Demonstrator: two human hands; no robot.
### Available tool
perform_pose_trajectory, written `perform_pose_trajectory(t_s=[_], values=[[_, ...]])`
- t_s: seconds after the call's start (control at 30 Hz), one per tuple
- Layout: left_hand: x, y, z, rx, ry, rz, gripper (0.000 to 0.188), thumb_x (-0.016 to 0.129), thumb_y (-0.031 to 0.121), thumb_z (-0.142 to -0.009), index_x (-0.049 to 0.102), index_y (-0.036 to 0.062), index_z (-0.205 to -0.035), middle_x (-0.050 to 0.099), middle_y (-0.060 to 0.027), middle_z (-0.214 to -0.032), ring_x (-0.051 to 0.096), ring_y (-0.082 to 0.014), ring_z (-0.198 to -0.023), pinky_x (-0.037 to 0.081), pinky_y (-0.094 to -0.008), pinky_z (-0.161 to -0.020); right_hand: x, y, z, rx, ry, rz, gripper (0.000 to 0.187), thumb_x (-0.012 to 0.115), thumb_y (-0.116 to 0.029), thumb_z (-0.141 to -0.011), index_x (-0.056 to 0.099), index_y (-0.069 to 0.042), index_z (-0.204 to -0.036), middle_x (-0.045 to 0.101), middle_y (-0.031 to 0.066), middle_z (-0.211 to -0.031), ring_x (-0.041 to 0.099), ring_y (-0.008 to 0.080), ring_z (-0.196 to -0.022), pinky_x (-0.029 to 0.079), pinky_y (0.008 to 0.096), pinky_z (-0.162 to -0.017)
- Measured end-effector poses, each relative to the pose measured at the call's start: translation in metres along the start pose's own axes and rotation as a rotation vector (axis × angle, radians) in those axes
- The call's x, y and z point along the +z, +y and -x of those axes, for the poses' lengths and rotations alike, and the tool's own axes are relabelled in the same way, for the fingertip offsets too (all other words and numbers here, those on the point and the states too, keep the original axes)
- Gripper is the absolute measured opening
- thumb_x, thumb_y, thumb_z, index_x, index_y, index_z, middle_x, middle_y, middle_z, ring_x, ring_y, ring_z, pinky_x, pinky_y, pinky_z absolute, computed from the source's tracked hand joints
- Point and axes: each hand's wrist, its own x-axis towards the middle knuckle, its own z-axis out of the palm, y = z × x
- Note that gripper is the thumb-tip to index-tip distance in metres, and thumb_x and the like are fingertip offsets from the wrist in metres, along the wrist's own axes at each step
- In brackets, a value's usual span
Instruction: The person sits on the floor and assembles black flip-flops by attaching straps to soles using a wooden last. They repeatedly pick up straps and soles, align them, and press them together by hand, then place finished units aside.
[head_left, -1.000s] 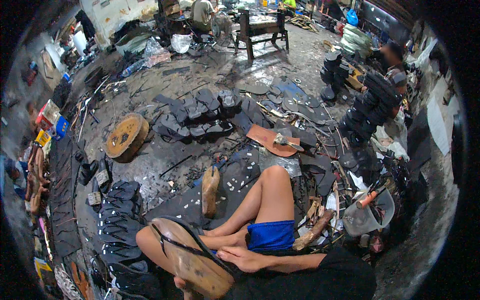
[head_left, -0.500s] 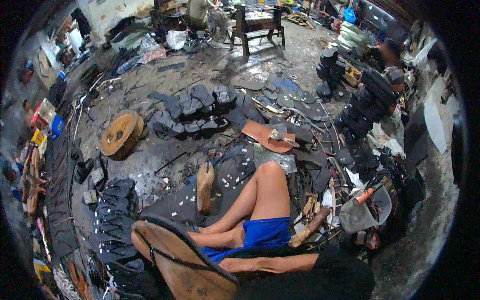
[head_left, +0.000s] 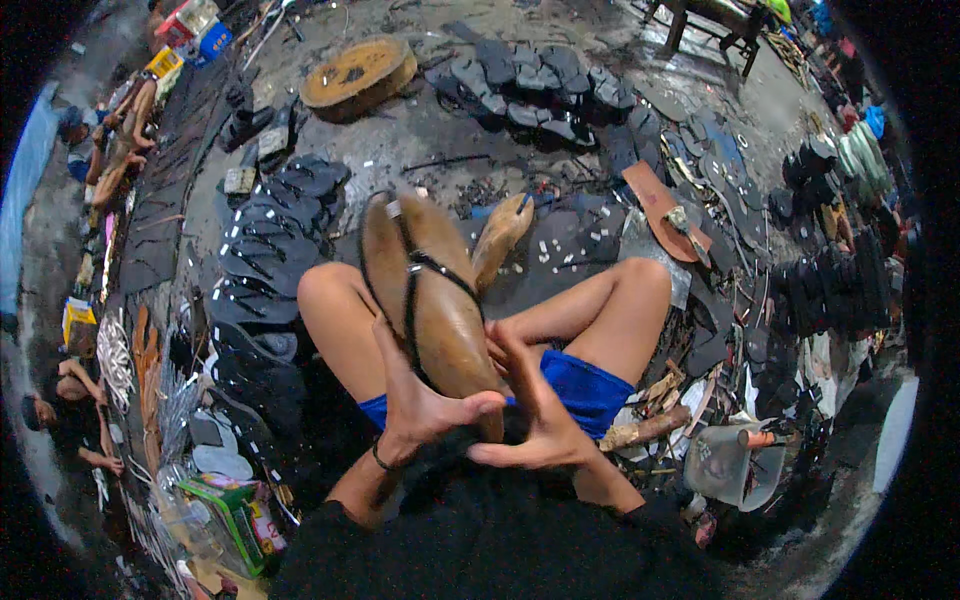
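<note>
Between my hands, in front of my body, a brown wooden shoe last (head_left: 452, 325) points away from me. A black thong sandal (head_left: 436, 263) is fitted on it, its straps crossing the last and its dark sole edge showing along the left. My left hand (head_left: 418, 402) grips the left side near the heel, thumb reaching toward the heel end. On the right side, my right hand (head_left: 532, 405) curls its fingers against the last, thumb pointing to the left hand's. A second wooden last (head_left: 503, 238) lies beyond on a dark sheet scattered with small white pieces.
Finished-looking black sandals (head_left: 255, 270) lie in a row at my left. Farther off stand a round wooden block (head_left: 358, 78) and a group of dark soles (head_left: 535, 85). A brown sheet piece (head_left: 660, 212) lies right, with a clear plastic bin (head_left: 715, 465) nearer. Co-workers sit far left.
The last with the sandal has moved up and right, from lower left to between my hands. My right hand has come up onto it; my left hand now shows. My view has turned left and down.
</note>
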Motion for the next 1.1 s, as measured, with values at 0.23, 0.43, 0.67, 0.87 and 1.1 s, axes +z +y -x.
perform_pose_trajectory(t_s=[0.23, 0.43, 0.67, 0.87, 1.1], values=[[-0.016, 0.009, -0.015, 0.398, -0.186, -0.932, 0.033, 0.055, 0.029, -0.093, 0.067, 0.0065, -0.114, 0.065, -0.0146, -0.109, 0.051, -0.0347, -0.107, 0.035, -0.0448, -0.098, -0.007, 0.07, 0.059, 0.383, 0.264, -0.991, 0.082, 0.063, -0.035, -0.071, 0.032, 0.004, -0.137, 0.052, 0.0171, -0.126, 0.053, 0.0312, -0.114, 0.043, 0.0428, -0.098], [-0.002, -0.006, 0.023, -0.48, -0.564, -0.168, 0.033, 0.043, 0.023, -0.102, 0.049, 0.0013, -0.078, 0.048, -0.0071, -0.074, 0.042, -0.0093, -0.074, 0.04, -0.0273, -0.068, -0.011, -0.028, 0.046, 0.611, 0.545, -0.956, 0.082, 0.058, -0.035, -0.066, 0.036, 0.005, -0.134, 0.054, 0.023, -0.121, 0.058, 0.0372, -0.104, 0.049, 0.0486, -0.091], [0.003, -0.009, 0.073, -0.622, -0.466, 0.27, 0.03, 0.04, 0.024, -0.103, 0.05, 0.0044, -0.082, 0.039, 0.0065, -0.072, 0.036, -0.0056, -0.07, 0.035, -0.0247, -0.064, -0.014, -0.039, 0.064, 0.643, 0.517, -1.081, 0.08, 0.058, -0.024, -0.066, 0.034, 0.006, -0.136, 0.053, 0.0254, -0.126, 0.056, 0.0369, -0.111, 0.046, 0.0479, -0.098], [-0.011, -0.011, 0.07, -0.794, -0.59, 0.398, 0.041, 0.045, 0.04, -0.1, 0.059, 0.0023, -0.11, 0.056, 0.0017, -0.097, 0.048, -0.0066, -0.087, 0.04, -0.0239, -0.079, -0.022, -0.017, 0.093, 0.556, 0.404, -1.182, 0.082, 0.064, -0.021, -0.068, 0.031, 0.006, -0.138, 0.051, 0.0231, -0.129, 0.054, 0.034, -0.115, 0.043, 0.0457, -0.101], [-0.001, -0.045, 0.05, -0.551, -0.44, 0.518, 0.088, 0.061, 0.048, -0.089, 0.019, -0.0026, -0.148, 0.031, -0.0114, -0.149, 0.027, -0.021, -0.138, 0.021, -0.0353, -0.113, -0.048, 0.01, 0.03, 0.262, 0.153, -0.476, 0.087, 0.073, -0.021, -0.072, 0.026, 0.004, -0.142, 0.048, 0.0159, -0.134, 0.048, 0.0286, -0.122, 0.036, 0.0419, -0.106]])
